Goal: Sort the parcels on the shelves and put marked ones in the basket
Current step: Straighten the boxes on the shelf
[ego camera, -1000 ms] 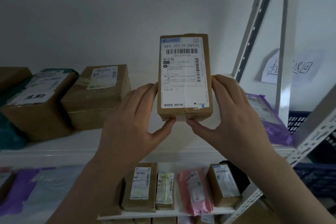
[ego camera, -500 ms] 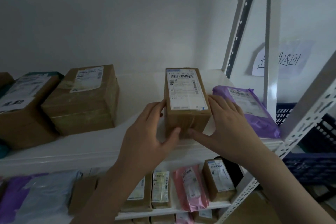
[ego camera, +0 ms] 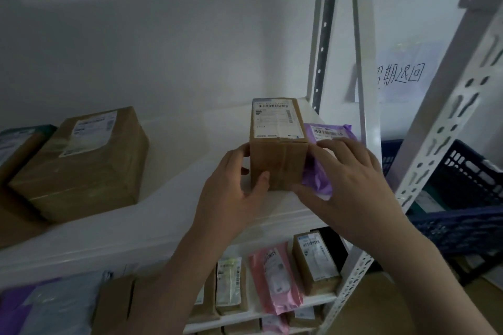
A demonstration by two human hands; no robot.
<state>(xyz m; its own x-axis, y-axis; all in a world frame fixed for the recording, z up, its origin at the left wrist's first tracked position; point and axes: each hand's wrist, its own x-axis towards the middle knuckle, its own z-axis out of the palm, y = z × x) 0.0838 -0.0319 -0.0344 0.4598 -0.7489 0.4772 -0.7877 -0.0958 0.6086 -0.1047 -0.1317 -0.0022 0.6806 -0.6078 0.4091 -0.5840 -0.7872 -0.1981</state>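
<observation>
A small brown parcel [ego camera: 277, 144] with a white shipping label on top lies flat on the white shelf [ego camera: 190, 223]. My left hand [ego camera: 234, 187] grips its left side, with the thumb on the front face. My right hand [ego camera: 351, 179] rests with spread fingers on a purple mailer bag [ego camera: 318, 182] that lies against the parcel's right side; its thumb reaches toward the parcel's front lower corner. A dark blue plastic basket [ego camera: 462, 174] stands to the right, beyond the shelf upright.
A larger brown box [ego camera: 81, 163] sits to the left on the same shelf, another at the far left edge [ego camera: 13, 152]. The shelf below holds a pink mailer [ego camera: 275, 277] and several small boxes. Perforated white uprights [ego camera: 446, 106] frame the right side.
The parcel was held upright in the air with its label facing me. It now lies flat on the shelf, pushed back beside the purple mailer, and my right hand has shifted onto the mailer.
</observation>
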